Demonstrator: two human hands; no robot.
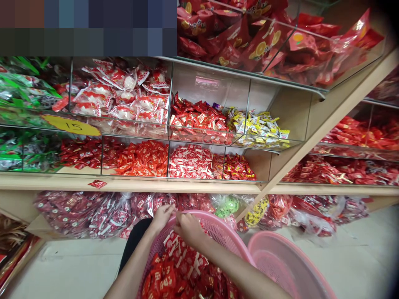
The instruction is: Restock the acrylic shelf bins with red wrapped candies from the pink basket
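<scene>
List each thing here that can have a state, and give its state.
Pink basket: open-topped, holding wrapped sweets
Left hand: partly curled, grip unclear
Right hand: curled, grip unclear
Pink basin: open-topped, beside the basket
Red packet: loose on the ledge
Yellow sign: facing outward, reading 15
Plastic bags: bulging

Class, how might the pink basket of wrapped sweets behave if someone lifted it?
The pink basket would probably feel weighty, as many wrapped sweets lie inside. Being perforated, it may flex slightly when gripped. The wrapped sweets look loose, so they would likely slide if it tilted.
</scene>
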